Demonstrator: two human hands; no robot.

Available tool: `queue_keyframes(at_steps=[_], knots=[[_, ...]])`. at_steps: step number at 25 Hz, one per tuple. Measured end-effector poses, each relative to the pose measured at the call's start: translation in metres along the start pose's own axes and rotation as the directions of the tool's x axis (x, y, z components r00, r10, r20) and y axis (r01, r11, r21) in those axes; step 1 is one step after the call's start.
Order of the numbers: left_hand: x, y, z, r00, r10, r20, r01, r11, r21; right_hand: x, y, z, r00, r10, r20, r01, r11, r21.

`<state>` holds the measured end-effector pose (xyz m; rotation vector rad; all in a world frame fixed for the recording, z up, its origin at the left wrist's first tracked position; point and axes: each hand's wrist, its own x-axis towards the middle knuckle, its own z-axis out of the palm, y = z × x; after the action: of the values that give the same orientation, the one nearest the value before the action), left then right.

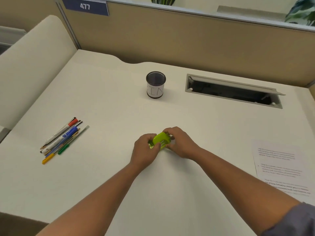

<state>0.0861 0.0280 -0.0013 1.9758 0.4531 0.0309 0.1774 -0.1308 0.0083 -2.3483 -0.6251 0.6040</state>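
A small lime-green stapler [161, 140] with metal parts sits at the middle of the white desk [105, 99], held between both hands. My left hand [145, 150] grips its left end, fingers curled round it. My right hand [179, 142] holds its right end, fingers curled over the top. Most of the stapler's underside is hidden by the fingers.
A black mesh pen cup [155, 85] with a white label stands behind the hands. A bunch of several pens, markers and pencils [62, 138] lies at the left. Printed paper sheets [281, 169] lie at the right. An open cable slot [233, 91] is at the back right.
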Motion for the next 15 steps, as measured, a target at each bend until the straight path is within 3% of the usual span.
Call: queue_keyframes(at_steps=[8, 15], knots=[[0.080, 0.074, 0.061, 0.950, 0.128, 0.286, -0.162, 0.982, 0.099, -0.018, 0.058, -0.071, 0.949, 0.160, -0.273, -0.141, 0.986, 0.088], [0.131, 0.100, 0.100, 0.910, 0.174, 0.375, -0.276, 0.931, 0.238, -0.001, 0.090, -0.089, 0.879, 0.300, -0.370, -0.248, 0.952, 0.182]])
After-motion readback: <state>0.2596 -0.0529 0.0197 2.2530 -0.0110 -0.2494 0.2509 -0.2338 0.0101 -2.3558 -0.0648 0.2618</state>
